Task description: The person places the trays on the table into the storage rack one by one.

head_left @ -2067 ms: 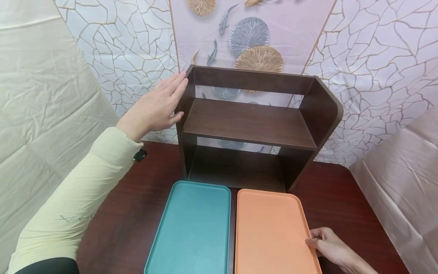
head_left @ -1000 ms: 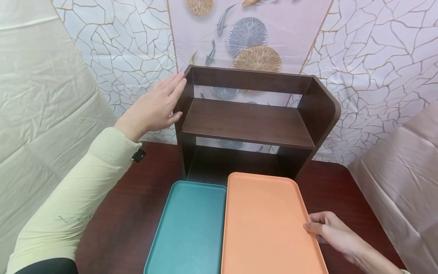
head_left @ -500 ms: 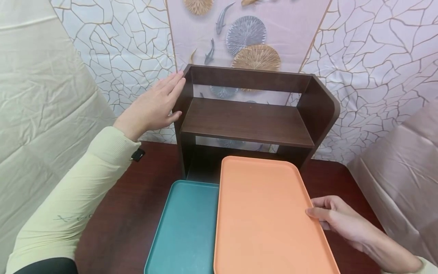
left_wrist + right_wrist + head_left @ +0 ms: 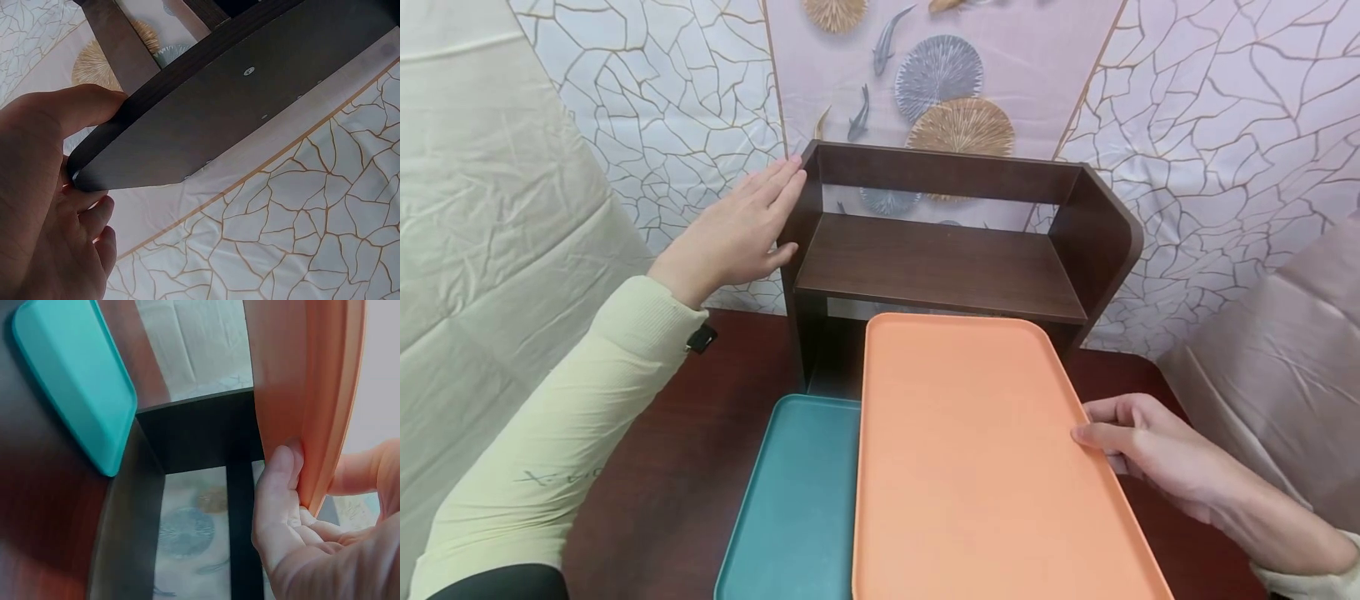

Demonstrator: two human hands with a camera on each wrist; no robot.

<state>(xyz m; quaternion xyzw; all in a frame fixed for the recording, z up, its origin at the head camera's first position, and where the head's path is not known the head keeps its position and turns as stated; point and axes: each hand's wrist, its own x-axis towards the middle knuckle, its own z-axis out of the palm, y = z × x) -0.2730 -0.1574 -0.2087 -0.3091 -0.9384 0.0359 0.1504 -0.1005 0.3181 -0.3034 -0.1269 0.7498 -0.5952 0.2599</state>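
A dark brown two-tier shelf stands at the back of the table. At its upper left corner is my left hand; in the left wrist view, the thumb lies along the side panel's edge, with the fingers around the corner. My right hand pinches the right rim of an orange tray, thumb on top and fingers beneath. The tray is raised, its far end overlapping the shelf's lower opening in the head view. A teal tray lies on the table, partly hidden by the orange one.
The dark red table extends on both sides of the shelf. Behind it hangs a patterned cloth with gold lines. Plain fabric hangs at the left and the right.
My right hand has lifted the orange tray and moved it forward, so it covers more of the teal tray and the shelf's lower opening. The left hand stays at the shelf.
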